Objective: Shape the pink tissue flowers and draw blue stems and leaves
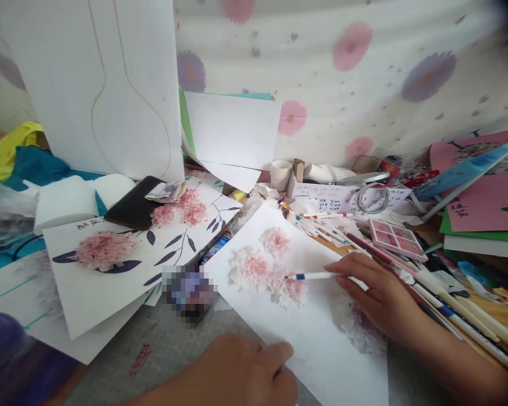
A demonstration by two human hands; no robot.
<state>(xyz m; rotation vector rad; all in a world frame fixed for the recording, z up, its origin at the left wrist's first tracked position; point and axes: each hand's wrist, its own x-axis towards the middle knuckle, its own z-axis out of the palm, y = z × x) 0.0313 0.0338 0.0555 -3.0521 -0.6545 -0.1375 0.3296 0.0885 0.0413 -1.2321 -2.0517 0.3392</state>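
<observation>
My right hand is closed around a thin white brush with a blue band. The brush's dark tip touches the lowest of the pink-and-white ruffled flowers on a white sheet. Another pale flower lies under and beside my right hand. At the sheet's lower left edge is my left hand, its fingers curled; whether it holds anything is hidden. Two more blossoms, one at the left and one at the top, are on the sheet.
Left lie finished-looking flower pictures, a black wallet-like case and a phone. Behind stand paper cups and a tape roll. A pink palette and several brushes lie right, on a grey cutting mat and table.
</observation>
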